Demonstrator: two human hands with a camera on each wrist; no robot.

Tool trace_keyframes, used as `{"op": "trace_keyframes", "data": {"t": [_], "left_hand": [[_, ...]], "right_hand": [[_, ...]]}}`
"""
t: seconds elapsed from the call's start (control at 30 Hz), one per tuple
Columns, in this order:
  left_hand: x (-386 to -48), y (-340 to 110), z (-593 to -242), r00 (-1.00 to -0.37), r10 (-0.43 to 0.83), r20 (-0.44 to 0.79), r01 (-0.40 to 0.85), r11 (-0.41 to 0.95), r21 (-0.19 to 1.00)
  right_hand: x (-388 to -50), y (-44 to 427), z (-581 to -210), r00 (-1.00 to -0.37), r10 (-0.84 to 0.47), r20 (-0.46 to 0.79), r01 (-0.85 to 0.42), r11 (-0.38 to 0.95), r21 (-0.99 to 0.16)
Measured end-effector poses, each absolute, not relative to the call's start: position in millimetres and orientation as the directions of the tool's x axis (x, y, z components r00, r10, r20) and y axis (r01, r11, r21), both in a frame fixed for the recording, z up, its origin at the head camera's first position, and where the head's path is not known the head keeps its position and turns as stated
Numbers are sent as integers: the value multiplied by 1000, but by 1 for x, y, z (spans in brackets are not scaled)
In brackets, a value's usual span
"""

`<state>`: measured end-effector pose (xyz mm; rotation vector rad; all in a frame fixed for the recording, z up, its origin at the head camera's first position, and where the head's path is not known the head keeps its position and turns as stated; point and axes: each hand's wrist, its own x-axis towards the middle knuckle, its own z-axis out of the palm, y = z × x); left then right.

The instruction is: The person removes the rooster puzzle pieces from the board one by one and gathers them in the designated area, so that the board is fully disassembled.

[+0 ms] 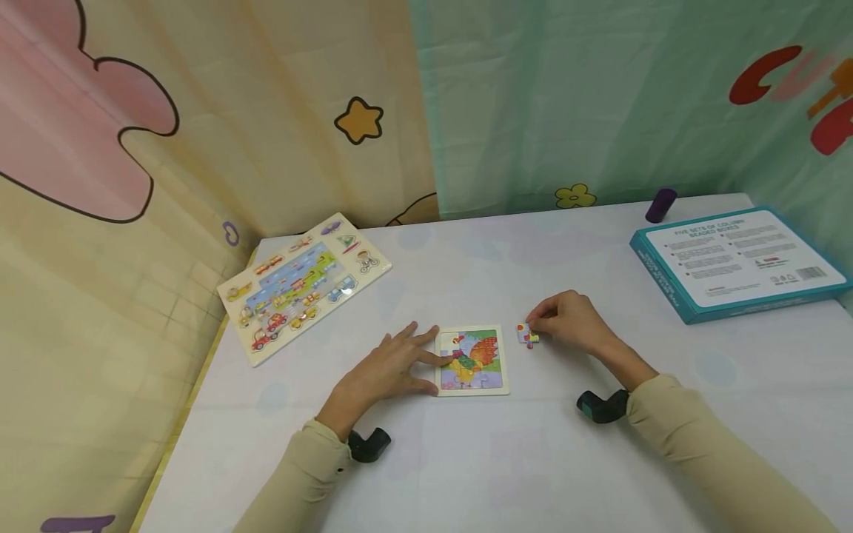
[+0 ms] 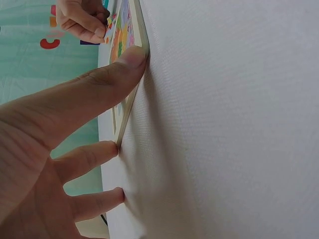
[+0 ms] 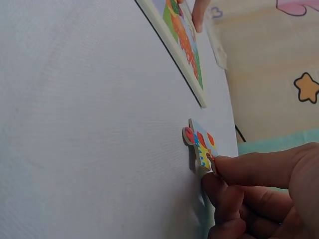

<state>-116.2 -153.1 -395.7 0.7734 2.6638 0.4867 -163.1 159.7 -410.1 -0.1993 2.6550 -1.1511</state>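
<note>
A small square jigsaw puzzle (image 1: 470,361) with a rooster picture lies flat on the white table in a pale frame. My left hand (image 1: 400,364) spreads its fingers over the puzzle's left side. In the left wrist view, the thumb (image 2: 132,57) presses on the frame's near corner, and one finger touches its edge. To the right of the puzzle, my right hand (image 1: 571,322) pinches a colourful puzzle piece (image 1: 526,334) between thumb and fingertips. The right wrist view has this puzzle piece (image 3: 202,144) tilted close to the table, apart from the frame.
A larger vehicle puzzle board (image 1: 303,287) lies at the back left. A teal box (image 1: 740,263) sits at the back right, with a dark purple cylinder (image 1: 661,206) behind it. Printed curtains (image 1: 533,104) hang along the table's back edge.
</note>
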Motion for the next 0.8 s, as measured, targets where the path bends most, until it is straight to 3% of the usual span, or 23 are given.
{"op": "trace_keyframes", "data": {"t": [0.8], "left_hand": [[-116, -153, -395, -807, 553, -206, 441, 797, 412]], "right_hand": [[-159, 156, -414, -979, -181, -91, -65, 706, -705]]}}
